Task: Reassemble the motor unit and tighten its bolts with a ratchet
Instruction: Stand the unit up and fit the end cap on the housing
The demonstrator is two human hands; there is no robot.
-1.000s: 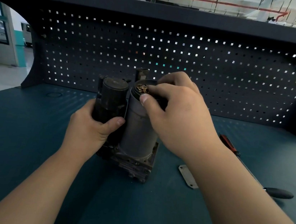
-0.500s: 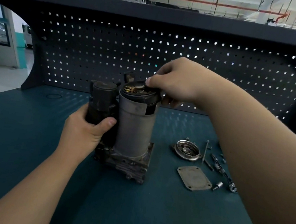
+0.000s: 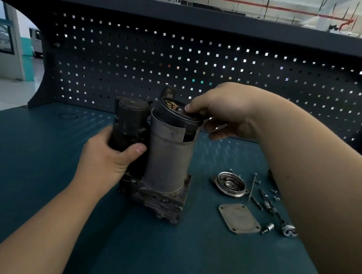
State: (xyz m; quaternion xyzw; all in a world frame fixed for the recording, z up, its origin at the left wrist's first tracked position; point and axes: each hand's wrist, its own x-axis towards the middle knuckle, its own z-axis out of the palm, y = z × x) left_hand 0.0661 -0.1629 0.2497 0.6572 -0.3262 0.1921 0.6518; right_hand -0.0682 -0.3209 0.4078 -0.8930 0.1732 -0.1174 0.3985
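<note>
The motor unit (image 3: 158, 199) stands upright about mid-desk, its blocky base flat on the teal desk (image 3: 30, 186). It's two cylinders side by side: a grey housing (image 3: 168, 153) on the right & a dark cylinder (image 3: 131, 119) on the left. A dark inner part (image 3: 175, 116) w/ copper showing on top sticks out of the housing's mouth, tilted, not flush.

The right hand (image 3: 222, 112) reaches in from the right & pinches that part's rim, one fingertip on the top edge, the other fingers curled at the side. The left hand (image 3: 107, 161) is wrapped round the lower dark cylinder, thumb across the front.

Toward the right edge, apart from the unit, loose bits lie on the desk. There's a round end cover (image 3: 230, 184), hollow side up, w/ a long bolt (image 3: 253, 185) just right of it. Nearer the front edge is a flat plate (image 3: 239, 218) w/ corner holes. The ratchet (image 3: 287, 230) lies slanted, head toward the front, right by the right forearm. A small socket (image 3: 268, 228) sits between plate & ratchet head, and a few small screws (image 3: 275, 193) are scattered by the shaft.

Along the back edge rises a dark pegboard (image 3: 207, 71) w/ square holes.
</note>
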